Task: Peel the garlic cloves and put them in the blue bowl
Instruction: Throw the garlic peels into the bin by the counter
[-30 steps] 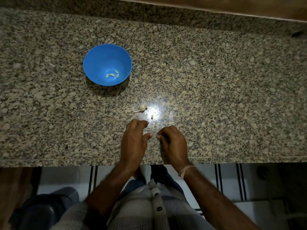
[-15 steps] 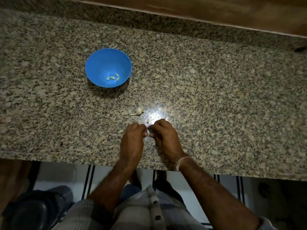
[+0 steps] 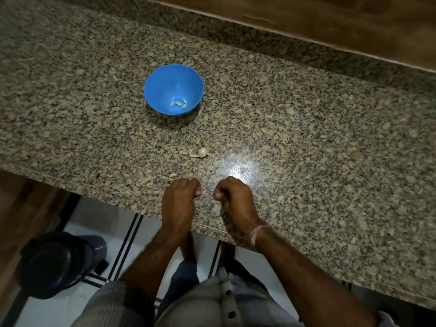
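The blue bowl stands on the granite counter, beyond my hands and a little to the left, with three peeled garlic cloves at its bottom. A small garlic bulb piece with a stem lies between the bowl and my hands. Two tiny pale bits, one just beyond my left hand and one to its right, rest on the counter. My left hand and my right hand hover near the counter's front edge, a short gap between them. Both have curled fingers; anything inside is hidden.
The granite counter runs wide to the right and left, with a raised back edge and a wooden surface behind it. Below the front edge are a tiled floor and a dark bin at lower left.
My hands met fingertip to fingertip half a second ago and have since pulled apart. The view has shifted, so the bowl and garlic sit further right in frame.
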